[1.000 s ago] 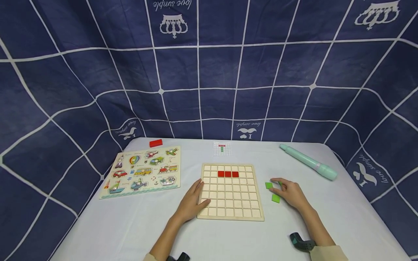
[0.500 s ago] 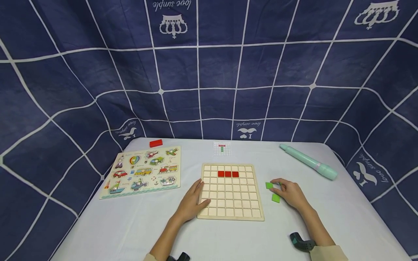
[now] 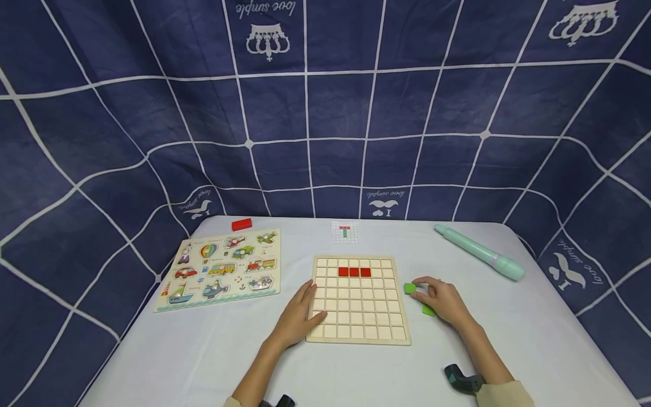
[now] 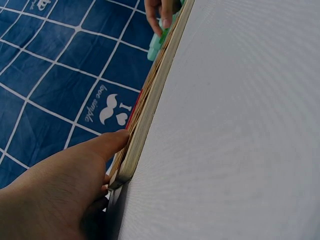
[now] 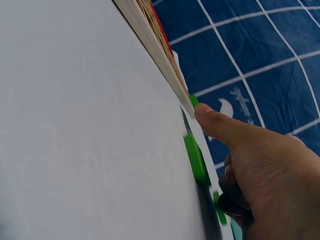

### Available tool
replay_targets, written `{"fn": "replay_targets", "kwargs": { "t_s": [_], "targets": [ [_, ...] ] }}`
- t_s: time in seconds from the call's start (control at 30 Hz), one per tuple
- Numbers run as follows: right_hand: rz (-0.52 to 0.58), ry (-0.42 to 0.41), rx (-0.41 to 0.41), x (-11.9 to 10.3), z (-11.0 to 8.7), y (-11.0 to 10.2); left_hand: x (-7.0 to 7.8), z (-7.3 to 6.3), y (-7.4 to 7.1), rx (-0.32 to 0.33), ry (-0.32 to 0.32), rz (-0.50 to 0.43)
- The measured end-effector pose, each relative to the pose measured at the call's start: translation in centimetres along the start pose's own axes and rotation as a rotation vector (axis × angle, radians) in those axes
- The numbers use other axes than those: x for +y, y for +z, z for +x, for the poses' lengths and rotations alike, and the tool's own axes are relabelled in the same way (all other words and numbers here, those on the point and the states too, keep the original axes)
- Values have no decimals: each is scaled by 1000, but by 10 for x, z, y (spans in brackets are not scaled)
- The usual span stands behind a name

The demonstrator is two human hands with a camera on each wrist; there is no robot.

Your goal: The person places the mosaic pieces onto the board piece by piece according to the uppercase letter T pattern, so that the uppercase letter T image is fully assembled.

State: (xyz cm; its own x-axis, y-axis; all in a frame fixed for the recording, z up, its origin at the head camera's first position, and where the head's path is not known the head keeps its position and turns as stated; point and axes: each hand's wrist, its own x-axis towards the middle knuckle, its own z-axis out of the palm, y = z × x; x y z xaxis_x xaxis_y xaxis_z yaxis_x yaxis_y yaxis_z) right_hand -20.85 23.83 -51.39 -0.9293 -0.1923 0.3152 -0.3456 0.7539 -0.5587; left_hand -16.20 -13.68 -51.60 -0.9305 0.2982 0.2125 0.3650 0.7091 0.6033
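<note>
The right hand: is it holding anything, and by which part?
Yes: the right hand pinches a green tile between thumb and finger, at the tile's side nearest the palm.

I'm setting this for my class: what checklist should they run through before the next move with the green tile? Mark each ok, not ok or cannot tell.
1. Board steadied: ok; the left hand rests at its left edge.
2. Tile in hand: ok; the right hand pinches a green tile.
3. Red row: ok; three red tiles side by side, as on the pattern card.
4. Green stem: not ok; no green tile on the board.
5. Held tile over a square: not ok; it is right of the board.
</note>
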Motion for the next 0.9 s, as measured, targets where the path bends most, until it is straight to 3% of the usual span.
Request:
{"fn": "replay_targets", "kwargs": {
  "t_s": [0.47,0.9],
  "targets": [
    [70,-75,-67,-51,26,40,1,-1,1,0,-3,-3],
    [83,-80,-31,-82,45,72,0,0,0,-4,-8,-1]
  ]
}}
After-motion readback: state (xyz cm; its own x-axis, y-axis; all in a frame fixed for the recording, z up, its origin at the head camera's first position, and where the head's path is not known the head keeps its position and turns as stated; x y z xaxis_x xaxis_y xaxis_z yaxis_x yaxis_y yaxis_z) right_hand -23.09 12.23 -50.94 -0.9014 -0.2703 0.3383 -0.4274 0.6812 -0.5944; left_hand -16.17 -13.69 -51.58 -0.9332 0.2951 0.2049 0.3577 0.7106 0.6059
